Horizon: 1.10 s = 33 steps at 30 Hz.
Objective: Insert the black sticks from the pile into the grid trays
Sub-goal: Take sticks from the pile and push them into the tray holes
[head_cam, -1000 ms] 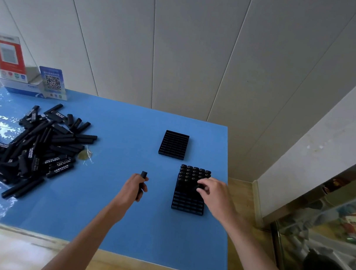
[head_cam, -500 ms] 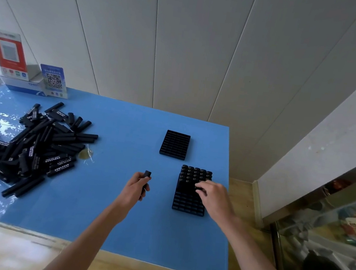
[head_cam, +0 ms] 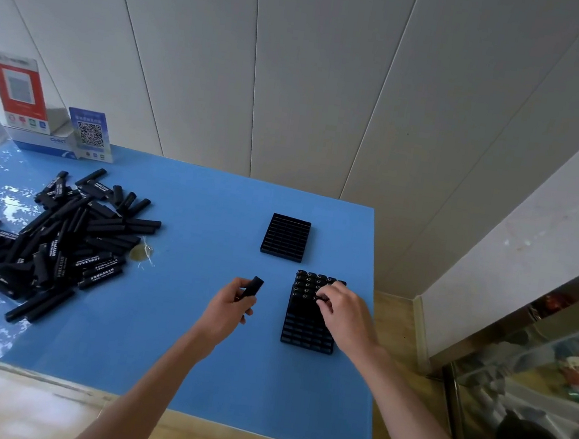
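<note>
Left hand (head_cam: 231, 308): gripping one black stick (head_cam: 253, 287), lifting it nearer the half-filled grid tray (head_cam: 307, 333) than before.
Right hand (head_cam: 345, 312): fingers curled, pressing a stick into the tray; next insertion is being readied.

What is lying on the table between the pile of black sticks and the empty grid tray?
In the head view, only bare blue table lies between the pile and the empty grid tray.

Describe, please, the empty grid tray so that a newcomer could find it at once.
Start at the blue table and look to its far right part, near the white wall. Two black trays lie there, one behind the other. The empty grid tray is the farther one, untouched, while the nearer tray holds upright sticks under the right hand.
</note>
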Motion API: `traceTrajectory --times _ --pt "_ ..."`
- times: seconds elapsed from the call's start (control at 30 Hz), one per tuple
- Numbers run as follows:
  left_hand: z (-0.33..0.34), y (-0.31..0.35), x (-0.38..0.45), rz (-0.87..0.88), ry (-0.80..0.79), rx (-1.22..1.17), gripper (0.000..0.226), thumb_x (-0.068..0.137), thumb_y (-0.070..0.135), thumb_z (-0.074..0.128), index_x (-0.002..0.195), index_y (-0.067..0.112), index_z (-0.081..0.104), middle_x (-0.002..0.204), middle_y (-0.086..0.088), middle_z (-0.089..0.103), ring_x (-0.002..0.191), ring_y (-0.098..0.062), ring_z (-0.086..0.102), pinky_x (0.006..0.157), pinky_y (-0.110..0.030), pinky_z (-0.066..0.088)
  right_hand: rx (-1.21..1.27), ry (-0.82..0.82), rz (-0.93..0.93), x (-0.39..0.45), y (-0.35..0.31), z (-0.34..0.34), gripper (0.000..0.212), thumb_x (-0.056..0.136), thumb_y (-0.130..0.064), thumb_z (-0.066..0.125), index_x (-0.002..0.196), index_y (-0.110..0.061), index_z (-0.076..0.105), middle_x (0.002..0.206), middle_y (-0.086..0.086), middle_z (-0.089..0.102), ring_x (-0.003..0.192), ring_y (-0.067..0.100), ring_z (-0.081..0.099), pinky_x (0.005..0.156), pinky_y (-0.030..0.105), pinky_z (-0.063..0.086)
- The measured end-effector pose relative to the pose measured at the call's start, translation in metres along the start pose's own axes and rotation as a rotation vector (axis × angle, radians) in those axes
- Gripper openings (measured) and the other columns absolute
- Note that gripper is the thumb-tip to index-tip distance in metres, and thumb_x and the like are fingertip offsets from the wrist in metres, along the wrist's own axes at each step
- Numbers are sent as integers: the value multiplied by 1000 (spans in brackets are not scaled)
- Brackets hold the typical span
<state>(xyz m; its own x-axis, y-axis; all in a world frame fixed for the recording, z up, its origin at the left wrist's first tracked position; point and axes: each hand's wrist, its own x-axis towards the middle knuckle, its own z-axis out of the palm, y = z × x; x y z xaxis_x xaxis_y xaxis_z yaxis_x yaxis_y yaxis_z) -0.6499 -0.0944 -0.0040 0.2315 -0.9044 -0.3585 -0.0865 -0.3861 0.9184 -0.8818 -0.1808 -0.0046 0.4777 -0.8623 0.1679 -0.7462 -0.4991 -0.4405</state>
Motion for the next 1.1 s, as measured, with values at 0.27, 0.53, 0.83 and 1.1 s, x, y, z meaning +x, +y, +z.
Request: traceTrajectory --times 0.27,0.53,0.83,1.1 --pt "26 28 -1 213 5 350 12 87 9 75 95 17 69 86 7 71 76 -1 64 62 -9 46 419 -17 123 7 -21 -28 17 88 -13 71 103 -18 77 91 -10 71 83 3 67 74 14 52" --pt "50 44 2 329 -34 437 19 78 7 81 90 20 74 82 11 72 78 -1 66 70 -12 50 434 -194 125 1 -20 -42 23 80 -8 78 98 -22 78 92 -11 76 88 -2 67 79 8 47" --pt "61 44 2 464 -68 544 20 84 9 74 94 23 64 83 16 69 76 -1 64 69 -19 52 407 -183 160 -10 -9 -48 23 76 -8 81 92 -25 76 79 -8 72 73 5 66 73 23 56" --pt "42 38 -3 587 41 989 27 102 33 52 123 25 66 115 9 68 105 -16 63 92 -30 44 426 -202 216 -19 3 -43 19 76 -16 81 91 -25 72 79 -5 70 72 12 66 73 37 58"
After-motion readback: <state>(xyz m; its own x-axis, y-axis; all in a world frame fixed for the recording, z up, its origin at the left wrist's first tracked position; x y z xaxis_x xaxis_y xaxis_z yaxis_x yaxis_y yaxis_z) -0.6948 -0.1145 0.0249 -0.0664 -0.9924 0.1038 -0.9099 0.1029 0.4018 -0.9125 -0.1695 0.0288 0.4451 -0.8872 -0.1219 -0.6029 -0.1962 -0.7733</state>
